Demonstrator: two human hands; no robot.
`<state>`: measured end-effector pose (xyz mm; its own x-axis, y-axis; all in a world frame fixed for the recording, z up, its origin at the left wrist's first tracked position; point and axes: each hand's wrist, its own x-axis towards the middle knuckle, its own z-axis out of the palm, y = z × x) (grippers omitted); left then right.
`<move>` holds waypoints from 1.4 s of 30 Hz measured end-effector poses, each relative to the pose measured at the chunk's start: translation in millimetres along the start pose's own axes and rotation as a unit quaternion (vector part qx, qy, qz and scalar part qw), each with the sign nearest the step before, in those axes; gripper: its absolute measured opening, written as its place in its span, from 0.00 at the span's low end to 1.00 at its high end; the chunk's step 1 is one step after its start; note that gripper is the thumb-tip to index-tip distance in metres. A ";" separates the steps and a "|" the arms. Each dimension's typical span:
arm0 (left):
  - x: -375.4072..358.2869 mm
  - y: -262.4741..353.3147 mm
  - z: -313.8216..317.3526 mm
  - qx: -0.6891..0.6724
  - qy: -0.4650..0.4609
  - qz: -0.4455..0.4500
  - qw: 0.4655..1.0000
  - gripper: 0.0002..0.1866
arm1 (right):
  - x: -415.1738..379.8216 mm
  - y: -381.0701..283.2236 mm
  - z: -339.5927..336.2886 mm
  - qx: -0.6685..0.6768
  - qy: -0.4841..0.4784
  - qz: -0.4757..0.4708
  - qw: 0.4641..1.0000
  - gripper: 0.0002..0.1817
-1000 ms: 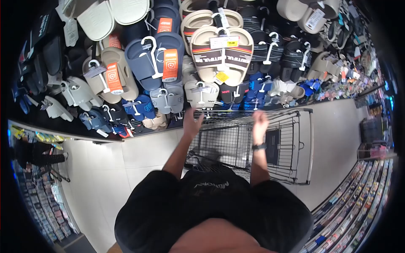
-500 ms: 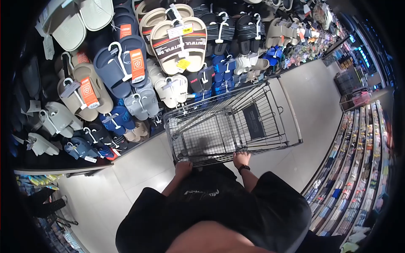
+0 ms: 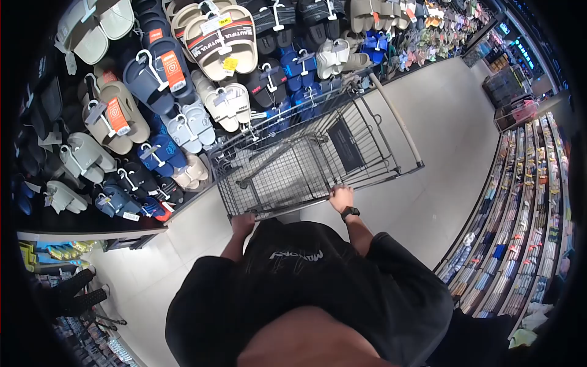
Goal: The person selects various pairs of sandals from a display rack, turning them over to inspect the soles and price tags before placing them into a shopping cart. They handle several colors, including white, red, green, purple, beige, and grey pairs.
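Note:
A metal wire shopping cart [image 3: 275, 177] stands crosswise in front of me, its long push bar [image 3: 400, 125] off to the right. Its wire basket holds no goods that I can see. My left hand [image 3: 244, 224] is closed around the near side rim, by the cart's left corner. Farther right along that same rim, my right hand [image 3: 342, 199] grips too, with a dark watch [image 3: 350, 211] on the wrist. A dark panel [image 3: 345, 145] is fixed inside the cart near the bar.
Slippers and sandals on hangers [image 3: 226, 37] fill the display beyond the cart, close to its far side. Curved shelves of small packed goods [image 3: 513, 226] line the right. The tiled floor [image 3: 428, 116] runs back between them. A dark-clad leg [image 3: 76, 300] shows at lower left.
The cart has shifted left and a little nearer the slipper display in view, and both hands moved left and up with it, still on the rim.

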<state>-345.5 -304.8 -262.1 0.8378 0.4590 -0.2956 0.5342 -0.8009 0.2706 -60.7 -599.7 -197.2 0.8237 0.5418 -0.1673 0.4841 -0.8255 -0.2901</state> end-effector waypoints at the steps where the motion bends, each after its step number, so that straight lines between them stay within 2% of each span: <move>1: -1.2 0.7 -2.5 0.037 -0.032 -0.029 0.998 0.23 | -8.0 12.6 -8.1 -0.013 0.021 0.000 1.000 0.11; 2: -2.1 2.9 -4.4 0.063 -0.050 -0.037 0.996 0.23 | -19.1 24.5 -14.0 -0.025 0.041 0.000 0.999 0.13; 3: -4.9 6.5 -10.5 0.088 -0.069 -0.046 0.993 0.23 | -30.5 35.1 -15.2 -0.018 0.080 -0.031 0.996 0.15; 4: -7.7 5.7 -11.5 0.125 -0.069 -0.016 0.990 0.22 | -41.1 44.5 -15.6 -0.009 0.120 -0.062 0.991 0.17; 5: -10.9 10.1 -9.9 0.117 -0.062 -0.038 0.991 0.22 | -49.9 53.1 -16.9 -0.001 0.160 -0.094 0.983 0.20; 6: -12.2 18.5 -5.9 0.094 -0.044 -0.043 0.994 0.21 | -57.2 55.8 -16.8 0.018 0.103 -0.091 0.990 0.27; 7: -15.3 32.4 -10.9 0.071 -0.027 -0.047 0.996 0.20 | -62.6 55.3 -14.5 0.032 0.107 -0.096 0.989 0.27; 9: -16.1 83.5 -18.2 0.015 -0.090 -0.071 0.993 0.20 | -68.3 51.5 -6.8 0.058 0.117 -0.107 0.986 0.28; 11: -15.6 121.7 4.7 -0.031 -0.072 -0.061 0.995 0.23 | -73.5 47.4 6.4 0.100 0.107 -0.143 0.979 0.29; 13: -20.3 156.0 15.9 -0.019 -0.030 -0.095 0.995 0.29 | -76.5 38.1 9.6 0.131 0.083 -0.180 0.971 0.30; 17: -39.9 160.3 3.6 -0.050 -0.075 -0.102 0.991 0.34 | -62.1 48.2 6.0 0.330 0.018 -0.198 0.923 0.22; 19: -51.0 156.6 -8.4 -0.056 -0.137 -0.132 0.980 0.39 | -44.7 66.8 -45.5 0.262 0.185 -0.193 0.927 0.20; 20: -55.9 151.8 -5.0 -0.049 -0.137 -0.143 0.979 0.41 | -34.0 79.9 -82.0 0.259 0.224 -0.157 0.927 0.21; 21: -63.1 147.6 -1.2 -0.041 -0.139 -0.152 0.978 0.43 | -17.7 107.7 -99.0 0.203 0.295 -0.142 0.923 0.22; 23: -75.1 139.1 4.0 -0.063 -0.161 -0.162 0.972 0.48 | 10.7 166.0 -135.7 0.103 0.357 -0.042 0.928 0.27; 24: -81.8 135.5 5.3 -0.076 -0.176 -0.172 0.966 0.49 | 21.9 191.0 -146.5 -0.007 0.376 0.017 0.926 0.31; 26: -95.8 129.8 11.8 -0.093 -0.180 -0.178 0.963 0.50 | 31.3 211.9 -161.0 -0.056 0.270 0.155 0.949 0.36; 28: -110.2 122.7 28.9 -0.101 -0.157 -0.169 0.968 0.51 | 21.9 205.3 -171.9 -0.141 0.208 0.170 0.953 0.35; 31: -128.0 130.2 36.7 -0.072 -0.133 -0.148 0.977 0.50 | 27.1 228.7 -154.8 -0.114 0.237 0.171 0.949 0.29; 32: -130.7 129.7 40.8 -0.050 -0.151 -0.149 0.976 0.49 | 23.5 232.5 -151.2 -0.113 0.255 0.167 0.946 0.26; 34: -143.1 129.1 41.6 -0.040 -0.120 -0.147 0.981 0.38 | 23.9 245.5 -143.7 -0.106 0.218 0.184 0.953 0.21; 35: -147.9 131.3 38.1 -0.031 -0.113 -0.150 0.982 0.32 | 15.3 248.5 -142.2 -0.116 0.239 0.172 0.949 0.17; 36: -151.1 142.9 13.0 -0.018 -0.158 -0.182 0.970 0.22 | 4.4 245.2 -147.7 -0.106 0.212 0.176 0.956 0.16; 37: -151.9 131.4 38.4 -0.005 -0.138 -0.179 0.974 0.21 | -5.6 246.4 -147.0 -0.103 0.229 0.162 0.954 0.16; 39: -161.8 132.5 18.7 -0.005 -0.185 -0.163 0.969 0.20 | -28.4 251.7 -143.1 -0.130 0.229 0.170 0.949 0.16; 41: -162.1 124.8 22.2 -0.015 -0.231 -0.133 0.964 0.21 | -53.5 251.5 -145.5 -0.165 0.210 0.217 0.939 0.16; 42: -168.3 125.7 14.7 -0.015 -0.206 -0.113 0.972 0.18 | -66.2 252.9 -143.2 -0.179 0.200 0.242 0.932 0.16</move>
<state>-421.1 -488.4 -191.8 0.5860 0.4248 -0.6900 0.7077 -0.6831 0.1805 49.5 -867.0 -124.6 0.9808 0.0477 0.1893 0.0345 -0.9968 0.0721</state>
